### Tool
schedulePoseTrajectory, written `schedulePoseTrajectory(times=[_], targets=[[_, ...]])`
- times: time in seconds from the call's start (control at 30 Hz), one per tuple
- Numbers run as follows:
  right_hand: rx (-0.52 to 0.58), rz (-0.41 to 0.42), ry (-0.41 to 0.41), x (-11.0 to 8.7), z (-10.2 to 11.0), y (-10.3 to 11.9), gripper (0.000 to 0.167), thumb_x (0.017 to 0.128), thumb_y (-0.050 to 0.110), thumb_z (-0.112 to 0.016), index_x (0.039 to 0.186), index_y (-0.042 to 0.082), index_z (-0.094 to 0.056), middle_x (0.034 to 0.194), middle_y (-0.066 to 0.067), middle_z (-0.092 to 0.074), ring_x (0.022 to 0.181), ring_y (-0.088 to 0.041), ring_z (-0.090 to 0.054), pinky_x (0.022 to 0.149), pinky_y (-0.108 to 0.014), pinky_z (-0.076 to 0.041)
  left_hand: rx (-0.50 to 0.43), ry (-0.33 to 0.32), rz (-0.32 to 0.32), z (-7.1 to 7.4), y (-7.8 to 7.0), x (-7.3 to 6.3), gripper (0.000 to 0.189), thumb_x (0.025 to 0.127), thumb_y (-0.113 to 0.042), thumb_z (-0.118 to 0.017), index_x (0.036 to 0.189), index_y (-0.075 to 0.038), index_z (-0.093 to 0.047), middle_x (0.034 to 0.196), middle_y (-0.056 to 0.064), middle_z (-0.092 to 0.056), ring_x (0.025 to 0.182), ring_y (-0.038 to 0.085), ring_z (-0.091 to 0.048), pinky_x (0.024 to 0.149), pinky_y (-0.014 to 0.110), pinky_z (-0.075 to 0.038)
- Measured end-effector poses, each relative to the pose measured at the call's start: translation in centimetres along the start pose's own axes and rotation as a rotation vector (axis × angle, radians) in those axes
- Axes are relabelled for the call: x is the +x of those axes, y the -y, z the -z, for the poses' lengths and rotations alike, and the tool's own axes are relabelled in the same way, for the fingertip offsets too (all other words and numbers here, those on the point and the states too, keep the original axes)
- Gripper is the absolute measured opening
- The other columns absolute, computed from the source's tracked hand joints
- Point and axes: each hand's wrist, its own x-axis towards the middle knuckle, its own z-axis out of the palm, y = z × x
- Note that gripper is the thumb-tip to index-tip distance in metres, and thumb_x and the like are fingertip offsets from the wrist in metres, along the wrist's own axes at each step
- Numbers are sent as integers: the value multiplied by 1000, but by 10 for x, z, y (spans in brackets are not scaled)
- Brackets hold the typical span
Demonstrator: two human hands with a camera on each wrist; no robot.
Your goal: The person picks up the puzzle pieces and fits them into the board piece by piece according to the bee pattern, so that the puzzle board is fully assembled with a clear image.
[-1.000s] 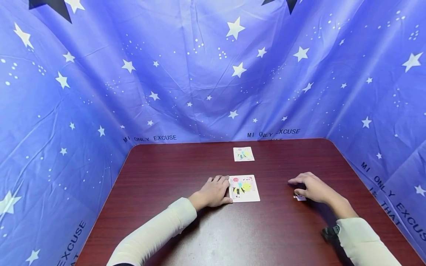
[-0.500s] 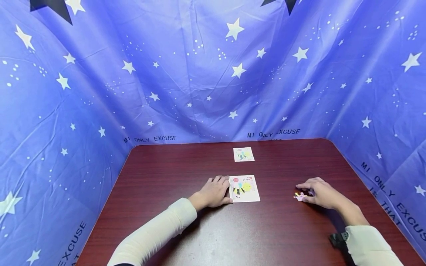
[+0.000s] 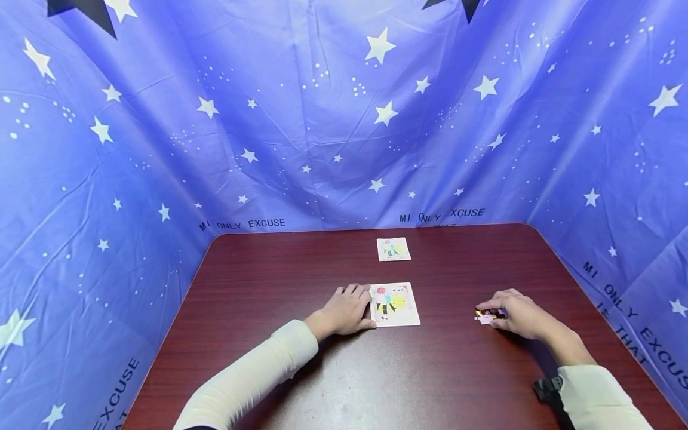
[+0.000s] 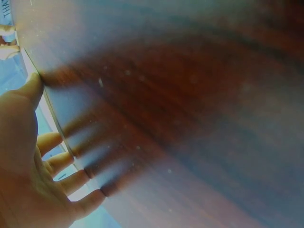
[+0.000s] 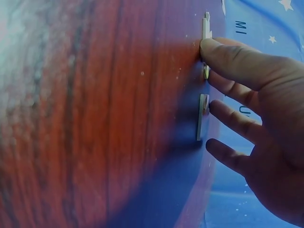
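Observation:
In the head view my left hand (image 3: 346, 310) rests on the table with its thumb and fingers spread along the left edge of a square bee puzzle board (image 3: 395, 304). The left wrist view shows this hand (image 4: 21, 156) with fingertips down and no object in its palm. To the right, my right hand (image 3: 518, 313) touches a few small jigsaw pieces (image 3: 484, 319) lying on the table. From the right wrist, its thumb (image 5: 211, 46) meets one jigsaw piece (image 5: 206, 28), while other fingers hover at or near another piece (image 5: 199, 123). Part of the pieces is hidden under this hand.
Behind the board lies a smaller square card (image 3: 393, 249) with a similar bee picture. The dark red wooden table (image 3: 279, 263) has rounded far corners. Blue star-patterned cloth (image 3: 301, 149) hangs around its back and sides. A black device (image 3: 547, 389) sits at the right wrist.
My right hand has shifted right and slightly nearer, uncovering more of the jigsaw pieces. Its index finger has since come back in over them. The left hand and board stay still.

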Motion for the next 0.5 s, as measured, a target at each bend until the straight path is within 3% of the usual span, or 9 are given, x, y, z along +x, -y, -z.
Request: schedulePoseTrajectory(times=[0.27, 0.5], targets=[[-7, -21, -4, -1, 1, 2, 31, 74, 21, -87, 104, 27, -79, 85, 19, -66, 91, -19, -61, 72, -39, -47, -8, 11, 3, -1, 0, 1, 59, 94, -66, -55, 124, -16, -54, 157, 9, -45, 138, 28, -49, 102, 47, -48], [-4, -63, -5, 2, 1, 3, 29, 73, 23, -87, 98, 33, -76, 79, 23, -60, 92, -20, -61, 69, -39, -41, 0, 9, 4, 3, -1, 0, 58, 95, -66, -55, 124, -16, -54, 157, 8, -45, 138, 28, -49, 102, 46, -48]])
